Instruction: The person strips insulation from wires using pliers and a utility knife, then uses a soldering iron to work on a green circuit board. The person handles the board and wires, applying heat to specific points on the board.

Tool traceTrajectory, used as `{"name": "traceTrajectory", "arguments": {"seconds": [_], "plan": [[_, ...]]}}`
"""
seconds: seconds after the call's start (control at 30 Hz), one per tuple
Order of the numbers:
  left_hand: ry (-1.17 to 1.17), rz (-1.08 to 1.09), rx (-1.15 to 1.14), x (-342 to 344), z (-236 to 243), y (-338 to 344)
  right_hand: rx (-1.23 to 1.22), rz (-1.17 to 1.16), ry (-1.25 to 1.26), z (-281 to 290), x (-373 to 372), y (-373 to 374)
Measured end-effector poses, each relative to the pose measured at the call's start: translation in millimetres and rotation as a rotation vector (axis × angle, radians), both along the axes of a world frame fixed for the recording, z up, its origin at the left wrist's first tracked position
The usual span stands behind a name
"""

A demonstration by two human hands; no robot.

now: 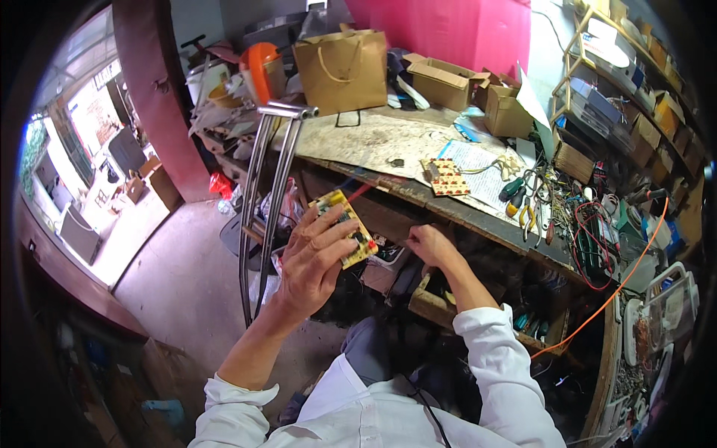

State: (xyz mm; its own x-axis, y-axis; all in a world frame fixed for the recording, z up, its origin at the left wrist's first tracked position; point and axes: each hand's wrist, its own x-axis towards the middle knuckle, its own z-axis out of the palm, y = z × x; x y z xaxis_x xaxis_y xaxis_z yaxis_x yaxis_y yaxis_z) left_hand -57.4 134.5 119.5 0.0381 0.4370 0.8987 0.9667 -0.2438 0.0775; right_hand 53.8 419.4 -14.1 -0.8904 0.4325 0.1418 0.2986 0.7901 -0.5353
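My left hand (pixel 308 261) is closed on a yellow circuit board (pixel 364 248), holding it tilted in the air in front of the workbench. Its fingers lie across the board's face and cover much of it; a red part shows near one corner. To the right of the board, my right hand (pixel 433 246) is curled with the fingers pressed together, just off the bench's front edge. Whatever it may hold is hidden or too small to name. Below that hand an open wooden drawer (pixel 431 305) sticks out. A second circuit board (pixel 448 179) with red parts lies on the workbench (pixel 343 160).
Metal crutches (pixel 287 134) lean against the bench at left. Pliers (pixel 528 216), screwdrivers (pixel 514 190) and tangled wires crowd the right side. A brown paper bag (pixel 342 75) and cardboard boxes (pixel 441 81) stand at the back. An orange cable (pixel 618 290) crosses the right edge.
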Motion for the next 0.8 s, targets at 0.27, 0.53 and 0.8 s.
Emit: {"name": "traceTrajectory", "arguments": {"seconds": [0.27, 0.53, 0.8], "plan": [[0.057, -0.049, 0.079, 14, -39, -47, -0.335, 0.038, 0.129, 39, 20, -28], [-0.012, -0.289, 0.135, 45, -90, 15, -1.283, -0.030, 0.537, 58, 98, -111], [-0.197, -0.430, -0.101, 83, -130, 94, -1.098, -0.210, 0.918, 23, 164, -81]]}}
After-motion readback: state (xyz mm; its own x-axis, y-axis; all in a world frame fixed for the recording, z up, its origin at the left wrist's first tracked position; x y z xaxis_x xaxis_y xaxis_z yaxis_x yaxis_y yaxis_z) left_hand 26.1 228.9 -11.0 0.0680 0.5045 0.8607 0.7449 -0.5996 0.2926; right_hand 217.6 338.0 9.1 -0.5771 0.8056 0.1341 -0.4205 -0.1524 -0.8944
